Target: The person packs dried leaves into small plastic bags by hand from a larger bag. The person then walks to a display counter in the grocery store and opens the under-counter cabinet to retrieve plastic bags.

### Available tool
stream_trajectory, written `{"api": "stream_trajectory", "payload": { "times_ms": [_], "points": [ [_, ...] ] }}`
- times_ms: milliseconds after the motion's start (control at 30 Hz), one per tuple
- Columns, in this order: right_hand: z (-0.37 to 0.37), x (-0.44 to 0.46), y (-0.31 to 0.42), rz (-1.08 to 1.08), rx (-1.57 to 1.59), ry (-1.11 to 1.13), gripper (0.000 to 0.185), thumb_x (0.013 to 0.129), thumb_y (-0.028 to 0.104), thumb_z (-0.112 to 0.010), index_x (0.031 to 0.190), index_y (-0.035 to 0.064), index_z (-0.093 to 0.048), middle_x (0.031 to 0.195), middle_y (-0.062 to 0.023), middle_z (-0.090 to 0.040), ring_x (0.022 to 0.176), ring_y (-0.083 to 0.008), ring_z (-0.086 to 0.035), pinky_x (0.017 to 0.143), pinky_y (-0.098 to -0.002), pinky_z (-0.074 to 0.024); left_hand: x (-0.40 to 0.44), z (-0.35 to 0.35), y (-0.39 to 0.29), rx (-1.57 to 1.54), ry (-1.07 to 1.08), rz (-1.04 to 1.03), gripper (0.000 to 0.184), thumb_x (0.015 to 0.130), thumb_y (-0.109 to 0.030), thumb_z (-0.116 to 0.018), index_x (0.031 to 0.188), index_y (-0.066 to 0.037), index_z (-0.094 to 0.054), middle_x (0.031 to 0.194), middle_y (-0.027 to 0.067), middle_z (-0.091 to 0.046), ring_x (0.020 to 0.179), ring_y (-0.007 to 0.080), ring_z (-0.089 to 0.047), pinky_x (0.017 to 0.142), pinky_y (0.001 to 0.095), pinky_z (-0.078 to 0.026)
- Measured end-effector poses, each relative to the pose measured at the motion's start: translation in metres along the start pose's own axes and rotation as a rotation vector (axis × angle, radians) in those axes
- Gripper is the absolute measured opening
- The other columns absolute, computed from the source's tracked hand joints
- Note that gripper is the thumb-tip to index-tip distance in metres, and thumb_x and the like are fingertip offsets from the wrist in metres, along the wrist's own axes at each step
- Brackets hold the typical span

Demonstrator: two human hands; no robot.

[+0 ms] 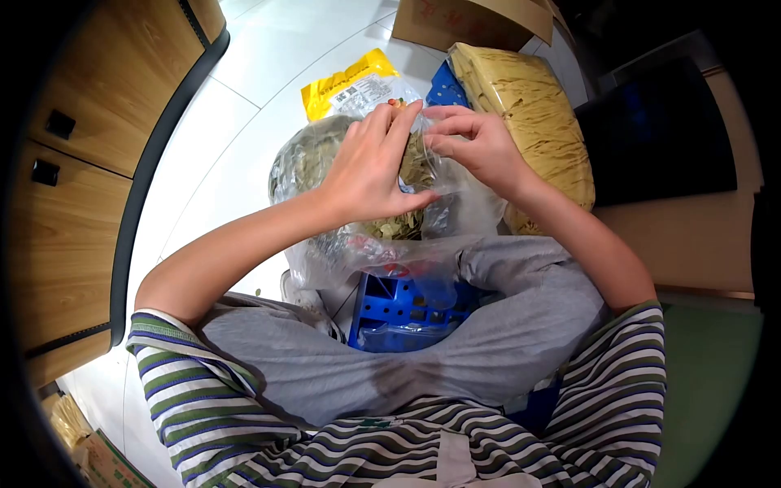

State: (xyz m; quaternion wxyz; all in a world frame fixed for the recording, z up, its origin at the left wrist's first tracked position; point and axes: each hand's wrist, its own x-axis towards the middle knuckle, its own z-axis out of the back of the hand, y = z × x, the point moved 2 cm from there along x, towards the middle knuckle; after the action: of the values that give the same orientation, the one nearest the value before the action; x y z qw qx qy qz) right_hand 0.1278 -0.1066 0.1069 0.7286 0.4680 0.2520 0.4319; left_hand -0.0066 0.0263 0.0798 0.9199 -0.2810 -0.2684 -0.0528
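The clear plastic bag (472, 203) lies in front of the crossed legs, with dried leaves (396, 226) inside it, pale green-brown and showing through the gap between the hands. The left hand (370, 167) rests over the middle of the bag, back of the hand up, its fingers stretched out toward the far side and its thumb spread well apart from them, so its grasp is open. The right hand (480, 146) comes in over the right part of the bag, with its fingers bent and its thumb close to them, right by the thin plastic; I cannot tell whether they pinch it. The fingertips of the two hands are near each other above the bag.

Just beyond the bag lies a yellow packet (323, 91) with a white label. Past the bag's far right side are a blue cloth-like thing (447, 85) and, next to it, a big wrinkled yellowish bundle (529, 122). A cardboard box (464, 24) stands farther off behind the bag. On the near side of the bag, between the legs, sits a blue plastic crate (390, 313) with holes in it. Well to the left of the bag stands a wooden cabinet (89, 138) with dark handles
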Motion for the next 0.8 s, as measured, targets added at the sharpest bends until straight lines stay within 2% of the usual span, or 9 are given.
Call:
{"api": "stream_trajectory", "payload": {
  "times_ms": [200,300,400,500,600,700,800],
  "points": [
    [0.000,0.002,-0.009,0.018,-0.058,0.072,0.016,0.078,0.012,-0.070,0.086,-0.0005,-0.073,0.109,-0.0146,-0.067,0.101,-0.0186,-0.063,0.086,-0.0296,-0.0479,0.001,-0.002,0.005,0.008,-0.014,-0.004,0.102,0.062,-0.040,-0.083,0.141,0.000,-0.032,0.109,0.0189,-0.046,0.098,0.0343,-0.050,0.084,0.0417,-0.042],
    [0.000,0.002,-0.004,-0.144,-0.050,0.285,0.012,0.081,0.007,-0.065,0.083,-0.0031,-0.070,0.118,-0.0128,-0.062,0.099,-0.0154,-0.059,0.086,-0.0288,-0.0469,0.004,0.001,0.007,-0.001,0.002,-0.006,0.101,0.060,-0.040,-0.084,0.135,0.005,-0.036,0.113,0.0212,-0.047,0.103,0.0354,-0.050,0.085,0.0421,-0.041],
    [-0.004,0.003,-0.010,-0.024,-0.147,0.320,0.012,0.079,0.005,-0.063,0.083,-0.0041,-0.069,0.114,-0.0134,-0.064,0.094,-0.0144,-0.059,0.082,-0.0273,-0.0474,0.002,0.000,0.002,-0.002,0.045,-0.029,0.100,0.059,-0.039,-0.083,0.135,0.005,-0.036,0.113,0.0209,-0.047,0.102,0.0352,-0.050,0.085,0.0422,-0.041],
    [-0.009,0.005,-0.008,0.031,-0.015,0.234,0.013,0.078,0.008,-0.066,0.080,-0.0045,-0.068,0.090,-0.0098,-0.068,0.079,-0.0165,-0.060,0.077,-0.0296,-0.0479,0.001,-0.005,0.002,-0.022,0.038,-0.020,0.101,0.061,-0.038,-0.083,0.138,0.003,-0.034,0.110,0.0197,-0.046,0.099,0.0346,-0.049,0.085,0.0419,-0.042],
    [-0.010,0.004,-0.012,0.112,0.003,0.079,0.013,0.079,0.007,-0.065,0.078,-0.0057,-0.065,0.086,-0.0088,-0.066,0.076,-0.0159,-0.059,0.074,-0.0307,-0.0475,0.002,-0.004,0.006,-0.042,0.011,-0.031,0.102,0.064,-0.037,-0.082,0.143,-0.002,-0.030,0.104,0.0177,-0.044,0.094,0.0343,-0.048,0.084,0.0415,-0.042],
    [-0.012,0.003,-0.014,0.049,-0.027,0.255,0.013,0.080,0.008,-0.066,0.082,-0.0044,-0.067,0.085,-0.0092,-0.066,0.078,-0.0167,-0.061,0.075,-0.0310,-0.0481,-0.001,-0.004,0.007,-0.051,0.041,-0.048,0.101,0.064,-0.038,-0.082,0.143,-0.001,-0.030,0.105,0.0177,-0.045,0.095,0.0343,-0.049,0.084,0.0414,-0.043],
    [-0.017,0.001,-0.020,0.203,-0.108,0.258,0.013,0.081,0.009,-0.066,0.086,-0.0027,-0.068,0.085,-0.0082,-0.067,0.078,-0.0161,-0.062,0.074,-0.0304,-0.0486,-0.008,-0.008,0.008,-0.061,0.089,-0.028,0.099,0.065,-0.038,-0.081,0.142,-0.001,-0.031,0.105,0.0178,-0.045,0.095,0.0341,-0.050,0.083,0.0415,-0.043]
  ]
}}
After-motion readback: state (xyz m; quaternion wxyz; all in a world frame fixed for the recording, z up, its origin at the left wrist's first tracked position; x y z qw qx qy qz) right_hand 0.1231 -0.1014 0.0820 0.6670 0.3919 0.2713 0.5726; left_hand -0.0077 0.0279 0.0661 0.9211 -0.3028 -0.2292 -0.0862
